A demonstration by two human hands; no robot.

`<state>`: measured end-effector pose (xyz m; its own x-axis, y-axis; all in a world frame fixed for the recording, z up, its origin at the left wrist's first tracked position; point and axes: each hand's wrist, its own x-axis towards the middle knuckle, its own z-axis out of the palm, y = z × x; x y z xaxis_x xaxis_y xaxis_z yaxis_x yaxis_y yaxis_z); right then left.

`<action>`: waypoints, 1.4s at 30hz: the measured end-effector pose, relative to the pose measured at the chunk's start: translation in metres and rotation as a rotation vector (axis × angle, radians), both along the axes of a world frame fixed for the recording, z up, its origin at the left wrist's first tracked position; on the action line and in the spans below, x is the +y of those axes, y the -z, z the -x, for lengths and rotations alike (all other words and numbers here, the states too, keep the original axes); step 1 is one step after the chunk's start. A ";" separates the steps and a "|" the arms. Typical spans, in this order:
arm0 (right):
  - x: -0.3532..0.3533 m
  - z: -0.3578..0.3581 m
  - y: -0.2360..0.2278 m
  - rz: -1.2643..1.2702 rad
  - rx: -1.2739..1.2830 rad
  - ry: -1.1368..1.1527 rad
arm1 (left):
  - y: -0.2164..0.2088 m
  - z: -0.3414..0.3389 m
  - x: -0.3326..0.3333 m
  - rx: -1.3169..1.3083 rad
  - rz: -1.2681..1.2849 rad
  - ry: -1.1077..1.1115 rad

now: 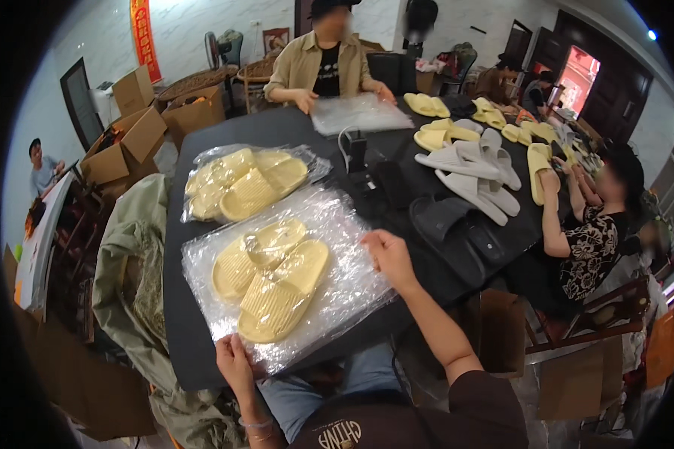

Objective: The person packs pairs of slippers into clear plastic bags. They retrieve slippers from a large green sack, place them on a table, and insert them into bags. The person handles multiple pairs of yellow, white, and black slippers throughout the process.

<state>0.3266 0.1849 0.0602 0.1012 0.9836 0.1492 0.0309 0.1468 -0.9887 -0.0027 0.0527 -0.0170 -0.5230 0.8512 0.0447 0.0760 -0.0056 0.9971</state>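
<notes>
Both hands (236, 361) (388, 254) grip bag (337, 299); two yellow slippers (273, 280).

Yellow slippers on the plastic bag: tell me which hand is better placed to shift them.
Probably the right hand: it rests at the bag's far edge, beside the yellow slippers. The left hand pinches the near edge.
</notes>
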 end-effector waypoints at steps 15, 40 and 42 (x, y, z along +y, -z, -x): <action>0.085 -0.032 0.028 0.881 1.116 -0.423 | -0.020 -0.002 0.002 0.009 0.133 0.020; 0.099 0.124 0.013 -0.839 -0.967 -0.408 | -0.011 -0.016 0.005 0.659 0.148 -0.182; 0.099 0.106 0.011 -0.953 -0.961 -0.318 | -0.010 -0.020 0.009 0.661 0.161 -0.171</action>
<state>0.2204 0.2843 0.0495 -0.6288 0.4254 0.6509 0.4721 0.8740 -0.1151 0.0171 0.0622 -0.0065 -0.5567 0.7821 0.2799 0.6536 0.2044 0.7288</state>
